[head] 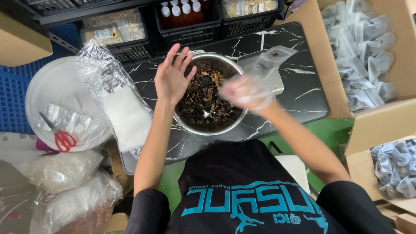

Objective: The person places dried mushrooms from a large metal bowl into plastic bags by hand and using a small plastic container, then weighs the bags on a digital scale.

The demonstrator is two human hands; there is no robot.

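The person's left hand (172,78), open with fingers spread and holding nothing, rests at the left rim of the steel bowl (196,124) of dried dark mushrooms (203,99) at frame centre, while the blurred gloved right hand (246,92) grips a clear pouch (268,61) slanting toward upper right.

Single view only, worn on the head, aimed steeply down over the chest and both forearms. Close in: steel bowl (211,97) on the black marbled tabletop (299,86) near frame centre, just past the torso. Crates along the top edge, cardboard boxes at right, white lid (47,93) at left. Slightly tilted, perhaps, judging by the table's slanted edges.
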